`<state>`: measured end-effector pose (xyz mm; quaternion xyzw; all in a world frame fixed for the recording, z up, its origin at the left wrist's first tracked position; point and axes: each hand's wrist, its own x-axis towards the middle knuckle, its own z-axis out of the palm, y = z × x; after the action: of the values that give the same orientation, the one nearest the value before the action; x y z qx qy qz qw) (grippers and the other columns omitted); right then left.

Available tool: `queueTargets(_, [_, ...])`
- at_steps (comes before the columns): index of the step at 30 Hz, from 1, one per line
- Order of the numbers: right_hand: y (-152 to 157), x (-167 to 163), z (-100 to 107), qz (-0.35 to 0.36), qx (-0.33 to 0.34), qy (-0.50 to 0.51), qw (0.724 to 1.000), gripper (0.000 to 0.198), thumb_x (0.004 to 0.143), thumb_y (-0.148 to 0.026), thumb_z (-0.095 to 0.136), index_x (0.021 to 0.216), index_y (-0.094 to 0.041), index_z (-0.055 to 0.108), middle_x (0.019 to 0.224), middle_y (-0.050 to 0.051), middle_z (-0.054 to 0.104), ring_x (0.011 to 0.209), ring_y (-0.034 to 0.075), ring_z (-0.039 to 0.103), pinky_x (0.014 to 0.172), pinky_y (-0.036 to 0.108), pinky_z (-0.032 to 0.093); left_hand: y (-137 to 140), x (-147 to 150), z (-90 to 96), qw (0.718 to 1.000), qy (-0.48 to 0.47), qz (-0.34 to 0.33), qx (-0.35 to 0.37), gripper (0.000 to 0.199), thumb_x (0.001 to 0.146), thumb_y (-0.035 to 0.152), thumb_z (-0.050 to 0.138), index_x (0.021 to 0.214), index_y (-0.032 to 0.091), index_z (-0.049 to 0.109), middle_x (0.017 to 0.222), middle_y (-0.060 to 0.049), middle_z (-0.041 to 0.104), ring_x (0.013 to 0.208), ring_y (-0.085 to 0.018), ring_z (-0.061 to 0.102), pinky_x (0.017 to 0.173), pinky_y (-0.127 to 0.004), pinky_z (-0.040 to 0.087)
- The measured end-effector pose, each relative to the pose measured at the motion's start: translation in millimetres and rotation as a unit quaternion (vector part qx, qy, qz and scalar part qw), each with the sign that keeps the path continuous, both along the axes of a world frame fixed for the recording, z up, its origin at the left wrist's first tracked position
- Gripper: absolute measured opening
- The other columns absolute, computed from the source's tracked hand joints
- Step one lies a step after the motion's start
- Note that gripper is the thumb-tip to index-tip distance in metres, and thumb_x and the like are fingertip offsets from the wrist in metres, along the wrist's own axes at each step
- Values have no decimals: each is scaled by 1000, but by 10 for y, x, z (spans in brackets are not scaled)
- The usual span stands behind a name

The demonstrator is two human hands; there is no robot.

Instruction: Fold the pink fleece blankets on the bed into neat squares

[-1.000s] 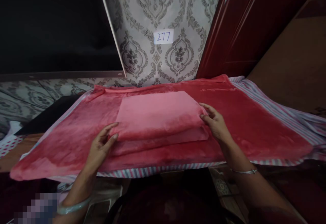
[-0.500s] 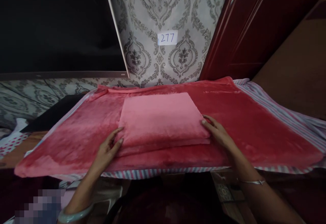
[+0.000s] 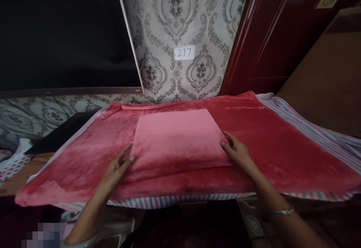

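A folded pink plush blanket lies as a flat, layered rectangle near the middle of a larger red plush cloth. At its left edge, my left hand has thumb and fingers apart, the tips against the side. My right hand is at the opposite edge, fingers spread and thumb by the front right corner. Neither hand is wrapped round the blanket. The farther fingertips of the right hand are partly hidden at the edge.
Beneath the red cloth, a striped sheet shows along the front and right. A dark television screen stands at back left. Patterned wallpaper bears a paper label reading 277. A dark red wooden door or panel is at back right.
The view has tipped slightly upward, so the scene sits lower. Both hands stay at the sides of the folded blanket, with small shifts of the fingers.
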<state>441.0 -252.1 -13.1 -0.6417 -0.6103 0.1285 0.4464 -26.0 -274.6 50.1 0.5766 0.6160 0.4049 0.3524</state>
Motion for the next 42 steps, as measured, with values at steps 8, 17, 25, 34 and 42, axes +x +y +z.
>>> queueTargets(8, [-98, -639, 421, 103, 134, -213, 962, 52, 101, -45, 44, 148, -24, 53, 150, 11, 53, 140, 30, 46, 117, 53, 34, 284, 96, -82, 997, 10, -8, 76, 77, 76, 58, 69, 142, 21, 56, 130, -12, 68, 123, -29, 63, 103, -43, 51])
queueTargets(17, [-46, -688, 81, 150, 12, -315, 937, 54, 102, -48, 44, 152, -27, 48, 161, 9, 39, 149, 32, 35, 117, 61, 30, 343, -2, -362, 976, 147, 20, 159, 58, 83, 43, 53, 134, 17, 58, 127, -13, 69, 117, -27, 65, 101, -43, 53])
queueTargets(25, [165, -925, 442, 220, 27, -297, 929, 49, 106, -37, 32, 148, -25, 54, 155, 9, 48, 147, 28, 40, 118, 56, 33, 314, 646, 129, 866, 355, -156, 316, 42, 99, 33, 42, 134, 20, 62, 133, -12, 67, 126, -27, 59, 111, -49, 46])
queueTargets(34, [837, -1050, 622, 324, -53, -393, 859, 57, 106, -48, 38, 159, -28, 35, 167, 8, 24, 156, 30, 17, 121, 65, 14, 406, 1204, -281, 820, 464, -251, 223, 59, 97, 34, 53, 155, 33, 40, 166, -8, 31, 154, -37, 23, 119, -69, 23])
queueTargets(42, [1526, -631, 613, 160, -172, -381, 894, 60, 105, -50, 31, 161, -28, 29, 169, 7, 20, 155, 32, 17, 120, 66, 19, 393, 1125, -410, 815, 461, -247, 251, 62, 97, 33, 51, 157, 37, 34, 167, -4, 30, 154, -34, 24, 121, -64, 25])
